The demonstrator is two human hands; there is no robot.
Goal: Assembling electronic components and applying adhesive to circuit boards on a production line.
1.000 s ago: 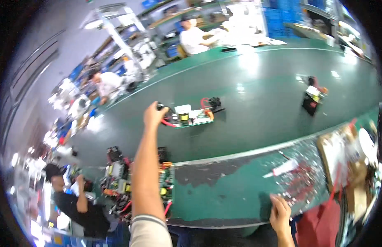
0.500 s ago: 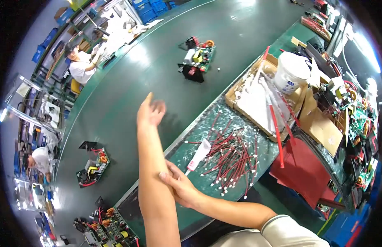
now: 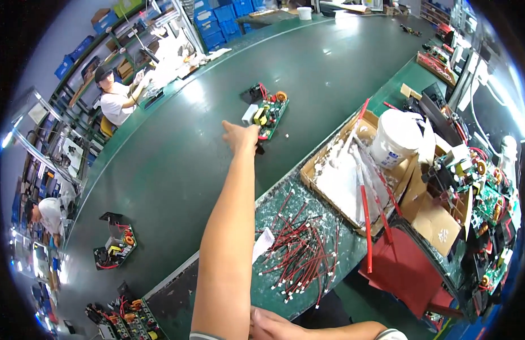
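Note:
My left arm reaches far over the green-grey table. My left hand [image 3: 240,137] is at the near end of a green circuit board assembly [image 3: 279,113], fingers apart and one pointing left. The hand covers part of the board's black piece; whether it touches is unclear. That board carries a copper-coloured coil, yellow parts and a pale block. Low in the picture, my right hand [image 3: 272,327] is curled against my left arm near the elbow, its fingertips partly hidden. Close to that arm lie a white tube [image 3: 263,243] and a heap of red-and-black wire leads [image 3: 302,255].
Another circuit board assembly [image 3: 116,249] lies at left, with several more boards [image 3: 126,320] at lower left. A cardboard tray [image 3: 330,198] holds white material, red-ended sticks and a white bucket [image 3: 394,139]. A red chair [image 3: 398,272] stands at right. A co-worker [image 3: 114,102] sits across the table.
My left hand has reached farther out and right, to the circuit board. My right hand has slid down from the left forearm toward the elbow. The view has shifted, showing more of the far table.

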